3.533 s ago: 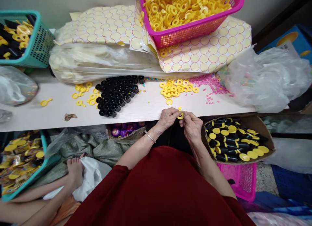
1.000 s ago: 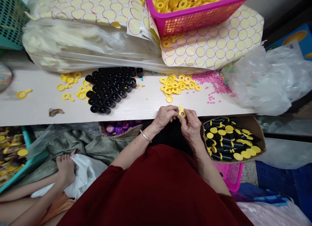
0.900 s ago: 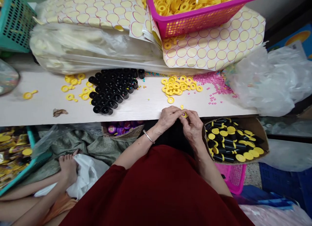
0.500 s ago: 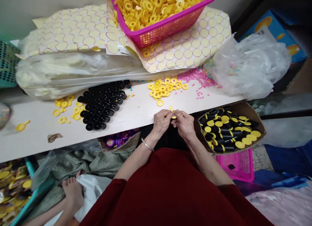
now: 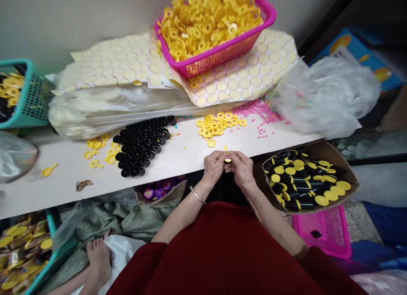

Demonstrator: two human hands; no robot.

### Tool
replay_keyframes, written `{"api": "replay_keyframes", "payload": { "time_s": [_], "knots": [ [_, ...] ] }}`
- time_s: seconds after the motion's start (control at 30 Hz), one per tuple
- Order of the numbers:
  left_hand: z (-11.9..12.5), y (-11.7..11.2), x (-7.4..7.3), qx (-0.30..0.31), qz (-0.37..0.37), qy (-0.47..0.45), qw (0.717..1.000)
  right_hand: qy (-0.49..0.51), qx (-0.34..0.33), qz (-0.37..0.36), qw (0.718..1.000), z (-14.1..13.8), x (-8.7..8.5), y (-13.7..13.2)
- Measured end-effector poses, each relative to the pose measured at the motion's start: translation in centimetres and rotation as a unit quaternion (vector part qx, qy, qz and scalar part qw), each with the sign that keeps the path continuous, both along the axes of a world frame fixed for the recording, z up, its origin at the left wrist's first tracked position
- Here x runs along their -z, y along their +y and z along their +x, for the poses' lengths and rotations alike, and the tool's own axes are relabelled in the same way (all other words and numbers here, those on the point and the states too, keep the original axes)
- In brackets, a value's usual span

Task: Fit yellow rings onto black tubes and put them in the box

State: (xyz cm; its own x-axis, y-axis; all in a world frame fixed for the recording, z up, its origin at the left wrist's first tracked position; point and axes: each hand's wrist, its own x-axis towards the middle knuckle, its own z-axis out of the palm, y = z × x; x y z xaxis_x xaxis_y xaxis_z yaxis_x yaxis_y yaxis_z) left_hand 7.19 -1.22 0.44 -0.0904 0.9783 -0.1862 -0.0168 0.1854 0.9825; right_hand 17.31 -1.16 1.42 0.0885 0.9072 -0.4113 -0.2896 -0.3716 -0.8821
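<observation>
My left hand (image 5: 213, 166) and my right hand (image 5: 242, 169) meet at the front edge of the white table (image 5: 178, 157). Both pinch one small yellow ring piece (image 5: 228, 158) between their fingertips. A metal bangle sits on my left wrist. Just beyond the hands lies a loose pile of yellow rings (image 5: 218, 122). A cluster of upright black tubes (image 5: 141, 143) stands to the left of the hands.
A pink basket (image 5: 222, 53) of yellow rings rests on sticker sheets (image 5: 254, 74) at the back. Pink beads (image 5: 260, 110) lie scattered. A cardboard box (image 5: 318, 148) of black tubes with yellow caps is at the right. Another person's foot (image 5: 99, 261) shows at the lower left.
The view has tilted and shifted across the frames. My hands stay together at the table edge, still working the same small yellow piece between the fingertips.
</observation>
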Motion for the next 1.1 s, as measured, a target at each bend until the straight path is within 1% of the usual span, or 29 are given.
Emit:
{"api": "replay_keyframes", "payload": {
  "time_s": [0.13, 0.17, 0.23, 0.33, 0.37, 0.43, 0.5, 0.63, 0.73, 0.83, 0.93, 1.1],
  "knots": [
    [-0.7, -0.7, 0.5, 0.098, 0.100, -0.003, 0.990, 0.024, 0.023, 0.026, 0.999, -0.5, -0.1, -1.0],
    [-0.8, -1.0, 0.5, 0.115, 0.120, 0.002, 0.986, 0.028, 0.027, 0.030, 0.999, -0.5, -0.4, -1.5],
    [-0.9, -1.7, 0.4, 0.117, 0.152, 0.029, 0.981, 0.039, 0.016, 0.030, 0.999, -0.3, -1.0, -2.6],
    [-1.1, -2.8, -0.7, 0.103, 0.186, 0.089, 0.973, 0.049, -0.024, 0.021, 0.998, 0.5, -1.9, -4.1],
    [-1.2, -3.2, -1.2, 0.109, 0.194, 0.102, 0.969, 0.045, -0.031, 0.019, 0.998, 0.9, -2.2, -4.4],
    [-1.5, -3.8, -2.1, 0.143, 0.211, 0.109, 0.961, 0.037, -0.040, 0.010, 0.998, 1.7, -2.5, -4.6],
    [-1.8, -4.4, -2.7, 0.189, 0.230, 0.104, 0.949, 0.058, -0.071, -0.004, 0.996, 2.5, -2.6, -4.5],
    [-2.2, -5.1, -3.2, 0.248, 0.244, 0.129, 0.929, 0.139, -0.190, -0.024, 0.972, 3.5, -3.0, -4.5],
    [-2.3, -5.4, -3.5, 0.275, 0.246, 0.169, 0.914, 0.126, -0.246, -0.017, 0.961, 4.0, -3.4, -4.8],
    [-2.3, -5.7, -4.0, 0.302, 0.248, 0.199, 0.898, 0.072, -0.283, 0.011, 0.956, 4.5, -3.7, -5.1],
    [-2.3, -5.9, -4.3, 0.317, 0.251, 0.220, 0.888, 0.046, -0.310, 0.028, 0.949, 5.0, -3.8, -5.1],
    [-2.0, -6.1, -4.1, 0.342, 0.301, 0.241, 0.857, 0.070, -0.324, -0.003, 0.944, 5.1, -4.0, -5.0]
  ]
}}
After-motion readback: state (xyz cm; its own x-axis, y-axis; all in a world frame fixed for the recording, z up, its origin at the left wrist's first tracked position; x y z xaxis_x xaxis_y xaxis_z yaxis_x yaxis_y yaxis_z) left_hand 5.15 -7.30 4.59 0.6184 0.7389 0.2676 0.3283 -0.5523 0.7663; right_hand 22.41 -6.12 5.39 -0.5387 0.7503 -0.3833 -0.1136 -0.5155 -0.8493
